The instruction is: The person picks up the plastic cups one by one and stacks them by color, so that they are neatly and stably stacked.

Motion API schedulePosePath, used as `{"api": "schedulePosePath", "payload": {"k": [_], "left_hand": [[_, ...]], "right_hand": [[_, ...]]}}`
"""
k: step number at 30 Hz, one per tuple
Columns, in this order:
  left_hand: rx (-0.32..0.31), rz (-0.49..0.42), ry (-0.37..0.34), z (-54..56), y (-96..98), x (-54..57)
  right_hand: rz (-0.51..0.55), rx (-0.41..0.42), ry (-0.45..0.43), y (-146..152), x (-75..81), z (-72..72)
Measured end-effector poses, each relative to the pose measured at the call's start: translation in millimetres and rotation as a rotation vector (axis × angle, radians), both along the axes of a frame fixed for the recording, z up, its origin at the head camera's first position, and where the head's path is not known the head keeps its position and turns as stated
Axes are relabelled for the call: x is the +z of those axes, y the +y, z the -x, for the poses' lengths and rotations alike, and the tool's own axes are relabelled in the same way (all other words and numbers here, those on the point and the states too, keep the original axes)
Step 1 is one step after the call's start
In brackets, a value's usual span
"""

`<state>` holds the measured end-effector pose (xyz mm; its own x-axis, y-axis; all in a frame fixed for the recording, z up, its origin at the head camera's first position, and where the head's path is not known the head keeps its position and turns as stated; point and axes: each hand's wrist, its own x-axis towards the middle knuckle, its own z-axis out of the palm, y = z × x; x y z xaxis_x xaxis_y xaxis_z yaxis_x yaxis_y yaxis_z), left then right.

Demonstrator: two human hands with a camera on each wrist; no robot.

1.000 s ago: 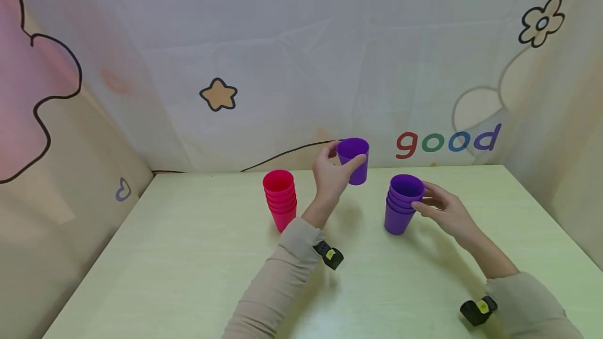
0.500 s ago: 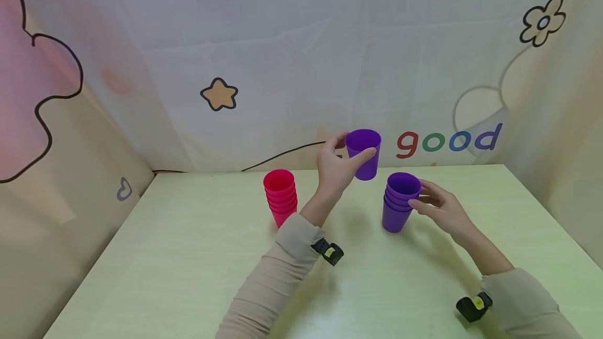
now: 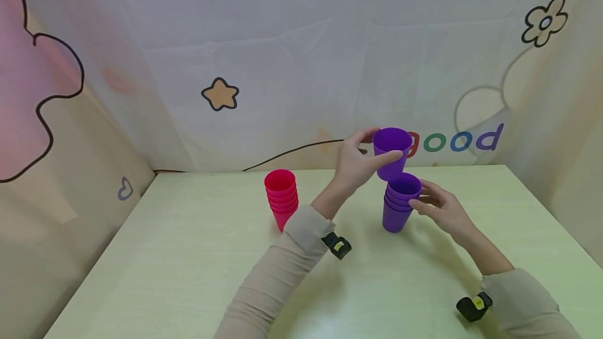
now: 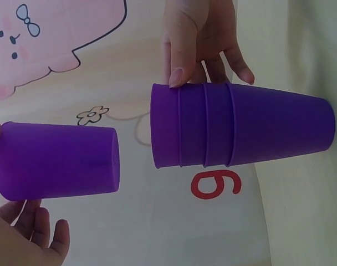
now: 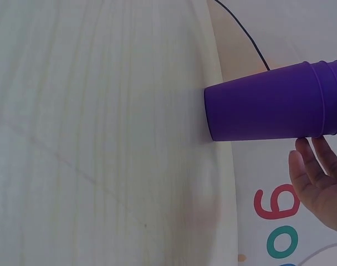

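Observation:
A single purple cup (image 3: 386,170) is held off the table by my left hand (image 3: 353,165), thumb on its near side and fingers behind. It is upright, its base right at the rim of a stack of purple cups (image 3: 394,218). In the left wrist view, a gap shows between the cup's base and the top of that stack. My right hand (image 3: 443,214) grips the stack near its upper rims from the right, thumb in front and fingers round the back. The stack stands upright on the table.
To the left, a stack of red cups (image 3: 281,199) stands on the pale table (image 3: 188,255), partly hidden by my left sleeve (image 3: 278,271). A printed cloth backdrop (image 3: 292,82) rises behind the table's far edge.
My left hand has carried the purple cup to the right and slightly up, from beside the purple stack to over its rim. The right hand and its stack have shifted slightly left.

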<state>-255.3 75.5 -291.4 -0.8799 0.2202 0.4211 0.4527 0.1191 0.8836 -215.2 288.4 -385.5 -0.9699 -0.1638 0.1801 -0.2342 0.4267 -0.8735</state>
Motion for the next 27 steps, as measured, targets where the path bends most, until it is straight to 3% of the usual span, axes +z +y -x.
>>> {"api": "schedulePosePath", "payload": {"k": [11, 19, 27], "left_hand": [[-0.115, 0.033, -0.033, 3.5, 14.5, -0.2], [-0.210, 0.062, -0.035, 10.4, 16.4, -11.5], [-0.294, 0.115, -0.103, 18.5, 12.8, -22.0]], "right_hand": [[0.010, 0.006, -0.002, 0.0, -0.3, 0.5], [0.014, 0.011, 0.006, 0.8, -0.4, 0.0], [0.005, 0.006, 0.008, 1.5, -2.2, 1.2]]}}
